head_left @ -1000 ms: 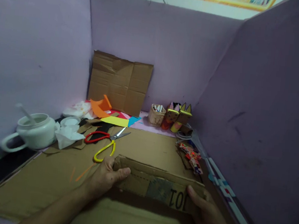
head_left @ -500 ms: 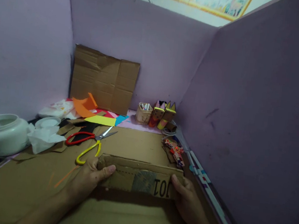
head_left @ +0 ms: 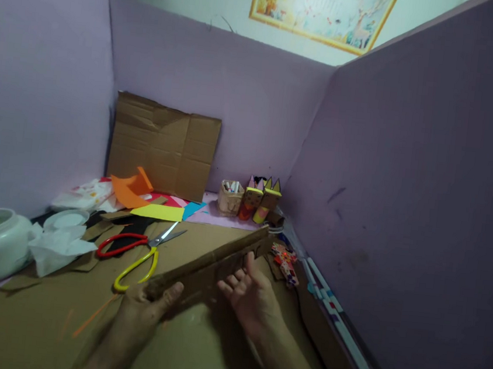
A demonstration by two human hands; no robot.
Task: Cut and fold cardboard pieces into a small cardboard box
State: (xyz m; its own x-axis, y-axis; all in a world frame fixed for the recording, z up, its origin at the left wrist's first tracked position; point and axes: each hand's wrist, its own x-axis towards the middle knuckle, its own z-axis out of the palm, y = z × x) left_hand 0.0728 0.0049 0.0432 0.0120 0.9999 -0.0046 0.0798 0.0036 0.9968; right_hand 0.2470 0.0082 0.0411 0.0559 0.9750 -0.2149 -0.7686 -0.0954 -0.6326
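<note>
Lilac partition walls (head_left: 256, 91) on three sides; framed picture (head_left: 324, 8) on pale wall behind; dim light.

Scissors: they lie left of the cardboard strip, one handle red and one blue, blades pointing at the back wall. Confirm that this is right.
Not quite. In the head view the scissors have one red handle and one yellow, not blue. They do lie left of the cardboard strip, blades pointing toward the back wall.

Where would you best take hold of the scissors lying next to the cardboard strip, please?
Probably by the red and yellow handle loops of the scissors, from the near left: the loops face the left hand, while the blades point away toward the back.
</note>
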